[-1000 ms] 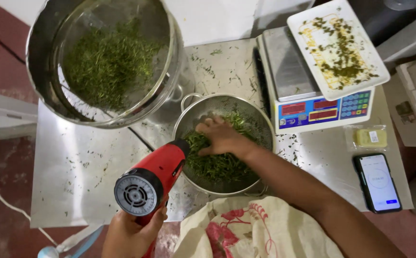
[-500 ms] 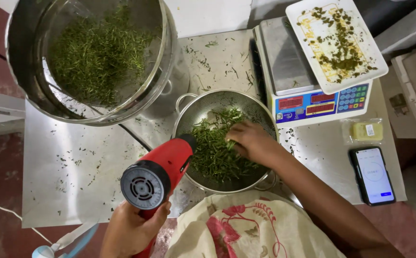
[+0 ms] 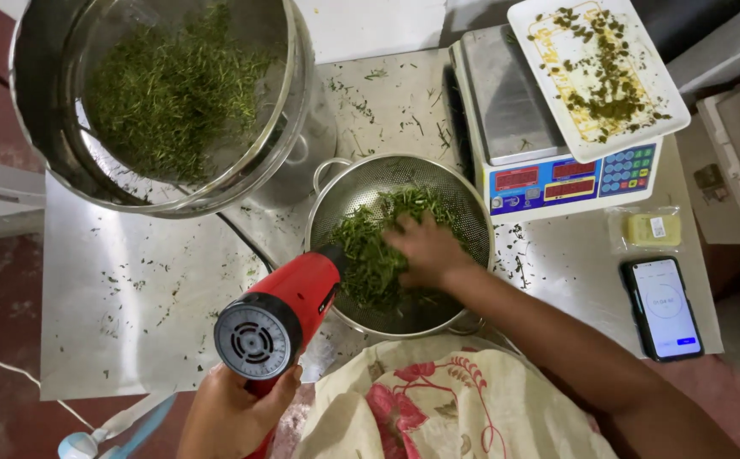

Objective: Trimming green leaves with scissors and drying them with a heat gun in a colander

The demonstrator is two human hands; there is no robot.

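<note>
Right hand spread, pressing leaves in colander, shifted from far rim toward middle | left hand still gripping red heat gun, nozzle now closer | drying ongoing

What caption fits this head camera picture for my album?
Right hand stirs green leaves in a metal colander while left hand aims a red heat gun.
</note>
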